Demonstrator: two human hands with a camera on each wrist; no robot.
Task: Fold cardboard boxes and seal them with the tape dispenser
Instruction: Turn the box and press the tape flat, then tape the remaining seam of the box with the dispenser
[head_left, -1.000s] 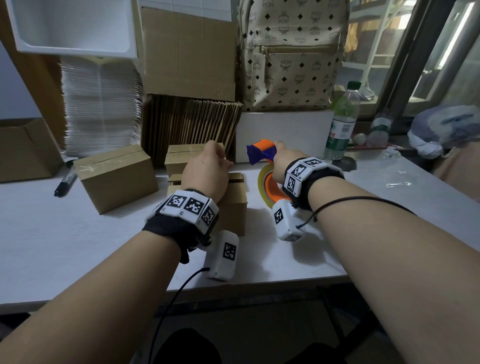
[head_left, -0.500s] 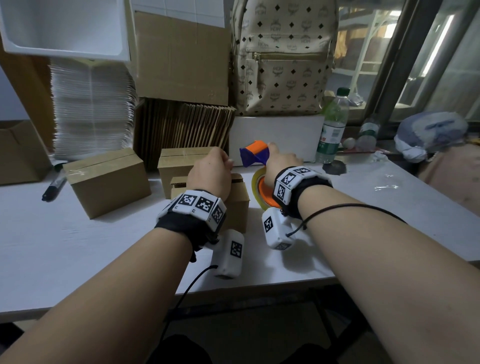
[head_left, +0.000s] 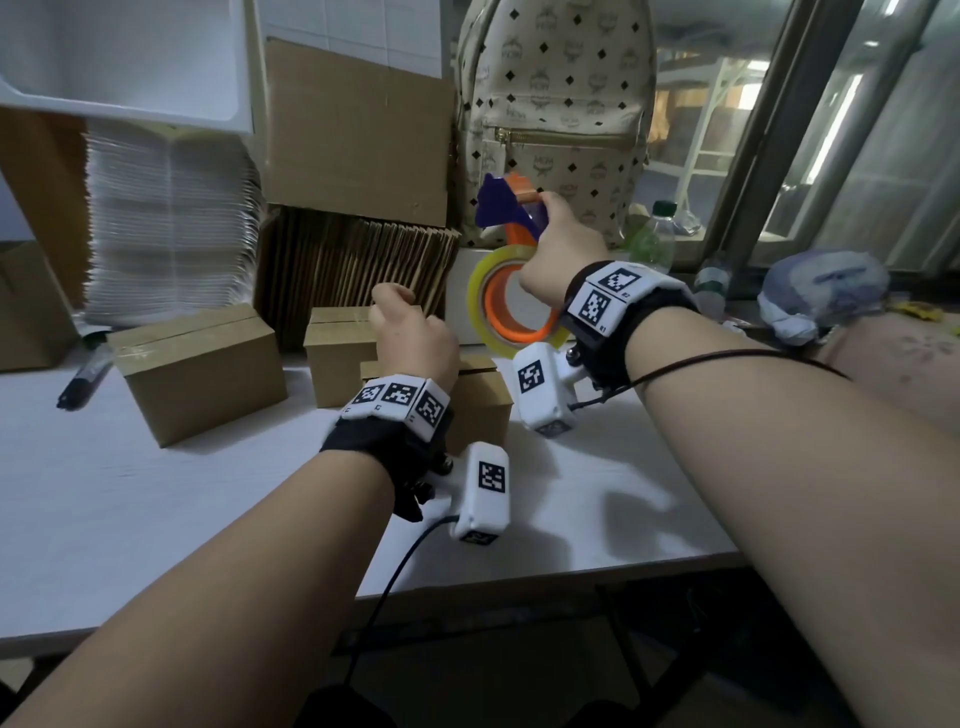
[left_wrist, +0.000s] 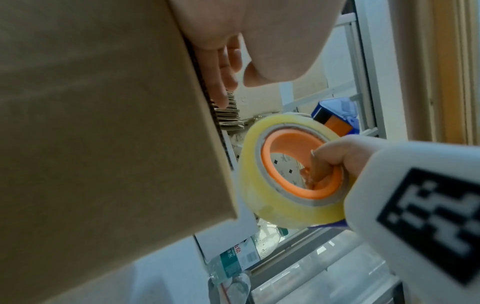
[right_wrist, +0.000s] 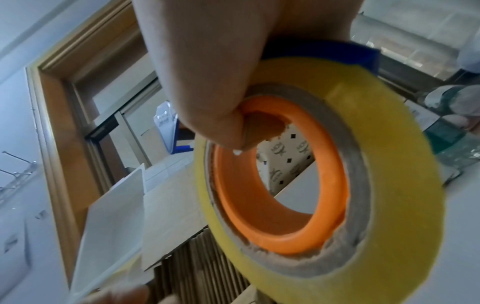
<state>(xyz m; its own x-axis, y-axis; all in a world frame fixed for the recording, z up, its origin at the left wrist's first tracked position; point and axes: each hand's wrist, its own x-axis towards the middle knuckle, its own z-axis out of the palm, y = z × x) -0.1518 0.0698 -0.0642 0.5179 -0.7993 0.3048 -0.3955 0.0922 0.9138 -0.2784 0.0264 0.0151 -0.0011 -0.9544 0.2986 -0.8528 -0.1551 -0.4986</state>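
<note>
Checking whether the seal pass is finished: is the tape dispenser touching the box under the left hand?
Apart. The head view shows the tape dispenser, held by the right hand, lifted clear above the box.

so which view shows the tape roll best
The right wrist view: the tape roll fills the frame, with the orange core and yellowish tape clear and the right hand gripping through the core. The left wrist view shows it whole but smaller beside a box. The head view shows it smallest, partly behind the hand.
</note>
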